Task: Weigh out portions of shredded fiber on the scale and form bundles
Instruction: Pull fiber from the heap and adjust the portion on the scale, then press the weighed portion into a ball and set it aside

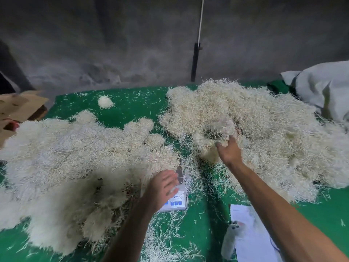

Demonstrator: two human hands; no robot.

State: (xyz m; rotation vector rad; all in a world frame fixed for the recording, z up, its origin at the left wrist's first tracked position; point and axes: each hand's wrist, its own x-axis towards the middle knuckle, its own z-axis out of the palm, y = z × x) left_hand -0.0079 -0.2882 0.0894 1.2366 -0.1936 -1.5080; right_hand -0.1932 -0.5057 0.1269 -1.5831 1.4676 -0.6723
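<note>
Scale (177, 197) between 2 fiber heaps (71, 159)

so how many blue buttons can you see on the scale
3 blue buttons, in a row along the near edge of the scale. The left hand covers part of the panel, so more may be hidden.

I see a green table (130, 108) crowded by two fiber heaps: the left heap (62, 161) and the right heap (264, 133). Between them runs a narrow green lane, littered with loose strands, partly blocked by the scale (177, 202). A paper (251, 237) covers the near right; open green lies far centre around one small bundle (105, 102).
</note>
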